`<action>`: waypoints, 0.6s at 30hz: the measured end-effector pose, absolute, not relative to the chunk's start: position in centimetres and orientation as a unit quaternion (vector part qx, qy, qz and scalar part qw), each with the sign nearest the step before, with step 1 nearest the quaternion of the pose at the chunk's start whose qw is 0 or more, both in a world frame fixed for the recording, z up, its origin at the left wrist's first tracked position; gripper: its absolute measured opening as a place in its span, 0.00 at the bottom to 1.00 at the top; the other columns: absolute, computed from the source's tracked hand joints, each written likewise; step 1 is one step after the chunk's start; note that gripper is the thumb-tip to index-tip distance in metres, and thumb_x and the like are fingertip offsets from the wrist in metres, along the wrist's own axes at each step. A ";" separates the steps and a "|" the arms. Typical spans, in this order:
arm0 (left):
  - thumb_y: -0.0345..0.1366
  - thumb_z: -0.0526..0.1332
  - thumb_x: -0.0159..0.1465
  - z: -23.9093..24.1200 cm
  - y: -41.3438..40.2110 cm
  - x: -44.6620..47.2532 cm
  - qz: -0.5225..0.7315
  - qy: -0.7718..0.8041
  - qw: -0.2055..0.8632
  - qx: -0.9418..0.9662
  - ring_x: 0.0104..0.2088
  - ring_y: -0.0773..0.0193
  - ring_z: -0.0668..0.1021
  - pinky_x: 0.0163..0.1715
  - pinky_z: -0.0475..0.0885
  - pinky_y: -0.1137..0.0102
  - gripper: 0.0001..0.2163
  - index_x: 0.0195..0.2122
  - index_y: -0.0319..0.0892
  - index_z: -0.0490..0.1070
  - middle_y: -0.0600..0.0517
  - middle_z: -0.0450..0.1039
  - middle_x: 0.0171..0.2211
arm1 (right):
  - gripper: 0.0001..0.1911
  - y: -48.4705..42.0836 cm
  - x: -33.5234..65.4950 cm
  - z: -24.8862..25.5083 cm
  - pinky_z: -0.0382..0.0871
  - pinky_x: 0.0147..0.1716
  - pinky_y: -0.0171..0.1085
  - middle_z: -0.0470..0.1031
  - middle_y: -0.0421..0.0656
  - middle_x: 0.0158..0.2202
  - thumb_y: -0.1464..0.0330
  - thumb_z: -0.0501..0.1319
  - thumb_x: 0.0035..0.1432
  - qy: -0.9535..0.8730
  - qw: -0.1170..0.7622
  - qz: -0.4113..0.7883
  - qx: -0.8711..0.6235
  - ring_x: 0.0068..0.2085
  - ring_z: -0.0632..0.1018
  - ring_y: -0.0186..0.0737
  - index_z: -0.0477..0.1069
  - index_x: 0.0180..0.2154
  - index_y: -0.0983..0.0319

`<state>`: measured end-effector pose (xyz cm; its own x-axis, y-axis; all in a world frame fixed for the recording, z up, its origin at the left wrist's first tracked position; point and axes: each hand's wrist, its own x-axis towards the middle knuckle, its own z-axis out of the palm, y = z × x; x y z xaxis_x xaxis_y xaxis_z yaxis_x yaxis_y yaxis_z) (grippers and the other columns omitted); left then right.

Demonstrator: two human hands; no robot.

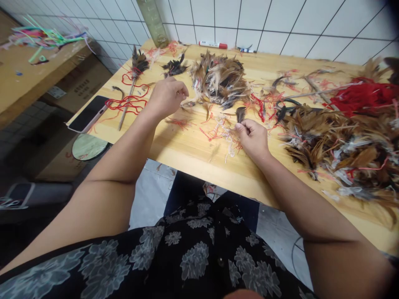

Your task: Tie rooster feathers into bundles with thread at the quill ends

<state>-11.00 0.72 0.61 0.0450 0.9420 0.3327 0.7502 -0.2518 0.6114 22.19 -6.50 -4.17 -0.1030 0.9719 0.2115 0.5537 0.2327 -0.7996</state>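
Above the table my left hand (170, 96) hovers with loosely bent fingers, and nothing shows in them. Just beyond it lies a small bunch of dark feathers (175, 67), and to its right a round heap of brown feathers (218, 79). My right hand (254, 137) pinches a small dark feather (240, 114) upright between thumb and fingers. Left of my left hand, a stick (127, 104) bears dark feathers (139, 62) at its top, with red string (132, 104) looped around and beside it.
A larger feather pile (349, 145) and red string bundle (364, 97) cover the table's right side. A phone (89, 113) lies at the left edge. Markers (213, 44) and a greenish tube (153, 23) are by the tiled wall. Red and white scraps (218, 131) litter the wood.
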 end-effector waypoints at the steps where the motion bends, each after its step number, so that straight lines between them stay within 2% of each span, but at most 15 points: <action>1: 0.23 0.69 0.62 0.1 1.8 -11.0 0.350 0.596 0.133 0.710 0.48 0.42 0.81 0.61 0.72 0.50 0.13 0.28 0.51 0.80 0.46 0.77 0.36 | 0.14 -6.4 22.3 -4.2 0.63 0.41 0.42 0.62 0.37 0.25 0.64 0.65 0.68 -0.689 0.377 0.272 -0.556 0.33 0.70 0.42 0.68 0.29 0.55; 5: 0.18 0.67 0.61 -1.5 5.8 -10.4 0.304 0.600 0.104 0.732 0.57 0.46 0.80 0.67 0.68 0.53 0.14 0.35 0.48 0.83 0.46 0.77 0.44 | 0.12 -5.7 23.2 -4.7 0.61 0.39 0.42 0.62 0.37 0.25 0.62 0.65 0.67 -0.679 0.395 0.255 -0.564 0.32 0.68 0.42 0.71 0.30 0.55; 8: 0.20 0.68 0.62 -2.5 7.3 -9.9 0.281 0.584 0.101 0.755 0.61 0.46 0.79 0.69 0.67 0.55 0.12 0.38 0.46 0.84 0.46 0.79 0.45 | 0.12 -5.0 23.9 -5.2 0.60 0.38 0.41 0.61 0.36 0.24 0.60 0.65 0.68 -0.666 0.414 0.250 -0.568 0.30 0.66 0.41 0.74 0.31 0.56; 11: 0.26 0.70 0.62 -3.5 7.8 -10.0 0.294 0.563 0.112 0.764 0.64 0.42 0.79 0.68 0.68 0.53 0.07 0.36 0.47 0.83 0.45 0.80 0.44 | 0.12 -4.7 24.2 -5.6 0.61 0.37 0.40 0.60 0.35 0.24 0.59 0.65 0.69 -0.660 0.417 0.244 -0.575 0.29 0.65 0.40 0.75 0.32 0.56; 13: 0.29 0.72 0.62 -4.0 7.9 -10.1 0.305 0.558 0.134 0.760 0.65 0.42 0.78 0.66 0.69 0.54 0.05 0.34 0.47 0.82 0.45 0.81 0.42 | 0.13 -4.7 24.2 -5.7 0.61 0.37 0.41 0.61 0.35 0.24 0.59 0.65 0.69 -0.659 0.415 0.244 -0.578 0.29 0.65 0.39 0.75 0.32 0.56; 18: 0.30 0.76 0.60 -3.8 7.7 -10.0 0.391 0.568 0.162 0.706 0.61 0.44 0.80 0.67 0.70 0.54 0.09 0.29 0.48 0.77 0.46 0.80 0.41 | 0.14 -4.8 24.4 -5.4 0.59 0.37 0.41 0.62 0.36 0.24 0.56 0.64 0.67 -0.649 0.419 0.257 -0.581 0.29 0.64 0.39 0.75 0.30 0.56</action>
